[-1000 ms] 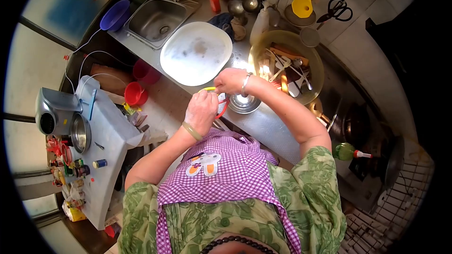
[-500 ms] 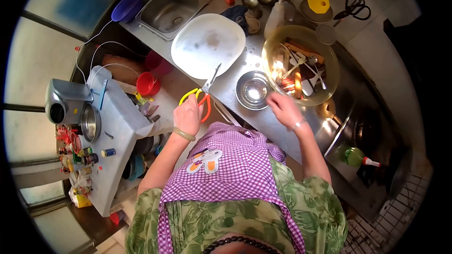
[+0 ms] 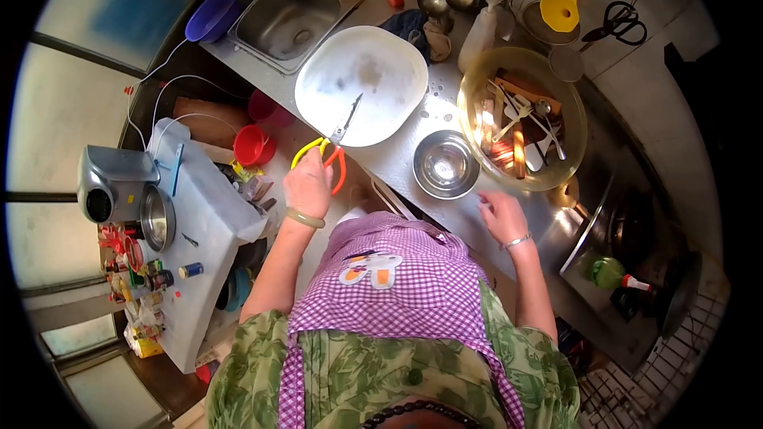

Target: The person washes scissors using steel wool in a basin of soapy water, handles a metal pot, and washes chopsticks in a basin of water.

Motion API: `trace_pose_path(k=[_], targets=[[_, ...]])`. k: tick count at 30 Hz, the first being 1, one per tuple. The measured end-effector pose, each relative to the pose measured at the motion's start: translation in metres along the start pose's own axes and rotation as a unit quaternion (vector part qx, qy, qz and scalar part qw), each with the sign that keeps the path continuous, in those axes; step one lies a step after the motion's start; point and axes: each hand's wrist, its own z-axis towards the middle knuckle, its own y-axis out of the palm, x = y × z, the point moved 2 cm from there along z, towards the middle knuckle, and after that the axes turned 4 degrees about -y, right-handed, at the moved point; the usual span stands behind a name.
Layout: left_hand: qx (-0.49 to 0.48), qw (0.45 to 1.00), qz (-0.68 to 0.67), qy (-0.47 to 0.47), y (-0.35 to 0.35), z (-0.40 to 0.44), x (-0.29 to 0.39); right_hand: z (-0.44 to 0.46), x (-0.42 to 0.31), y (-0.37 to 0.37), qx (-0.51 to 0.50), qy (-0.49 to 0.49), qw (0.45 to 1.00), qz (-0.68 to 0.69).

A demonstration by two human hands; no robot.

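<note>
My left hand (image 3: 308,191) is closed around the handles of a pair of scissors (image 3: 338,133), one loop yellow and one orange. The blades point up and away, over the near edge of a white plastic basin (image 3: 389,107), which has dark smudges inside. A small steel bowl (image 3: 423,175) sits on the metal counter to the right of that basin. Just right of the bowl, my right hand (image 3: 502,218) hovers above the counter with its fingers loosely bent and apart, holding nothing. Beyond it, a large yellowish basin (image 3: 470,83) contains several utensils, among them spoons and wooden-handled pieces.
A sink (image 3: 278,20) and a purple bowl (image 3: 213,16) lie at the back left. Ladles (image 3: 433,0), a yellow funnel (image 3: 561,9) and dark-handled scissors (image 3: 616,28) line the back wall. On the right, a green bottle (image 3: 606,272) stands by a wok (image 3: 679,294).
My right hand has drawn back from the bowl's rim toward me, and its fingers have loosened. The scissors stay in my left hand, slightly shifted left. The whole view has tilted a little.
</note>
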Motion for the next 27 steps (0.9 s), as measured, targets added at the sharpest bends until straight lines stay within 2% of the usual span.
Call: trace_pose_path(k=[2,4,6,8,10,12,16,19,22,25,27], targets=[[0.032,0.999,-0.023,0.016,0.001,0.019,-0.017,0.038,-0.048,-0.010,0.058,-0.081,0.992,0.076],[0.024,0.999,-0.030,0.003,0.007,0.041,-0.034,0.093,-0.093,-0.005,0.070,-0.139,0.985,0.081],[0.010,0.999,-0.031,-0.002,0.012,0.063,-0.050,0.158,-0.115,0.032,0.091,-0.147,0.984,0.038],[0.004,0.999,-0.044,0.029,0.015,0.088,-0.063,0.230,-0.140,0.063,0.095,-0.194,0.976,-0.019],[0.000,0.996,-0.069,0.059,0.019,0.111,-0.079,0.288,-0.156,0.095,0.113,-0.184,0.973,-0.083],[-0.016,0.996,-0.069,0.057,0.023,0.135,-0.091,0.312,-0.183,0.110,0.093,-0.111,0.977,-0.157],[-0.028,0.993,-0.097,0.069,0.035,0.168,-0.110,0.346,-0.192,0.142,-0.032,-0.010,0.980,-0.195],[-0.053,0.990,-0.105,0.071,0.043,0.182,-0.120,0.366,-0.169,0.166,-0.107,-0.024,0.973,-0.205],[-0.069,0.988,-0.104,0.086,0.050,0.195,-0.129,0.371,-0.104,0.214,0.030,-0.102,0.987,-0.118],[-0.088,0.985,-0.113,0.097,0.052,0.199,-0.127,0.351,-0.131,0.165,-0.009,-0.063,0.998,-0.010],[-0.086,0.980,-0.127,0.125,0.060,0.198,-0.130,0.346,-0.142,0.142,-0.080,-0.005,0.997,-0.002]])
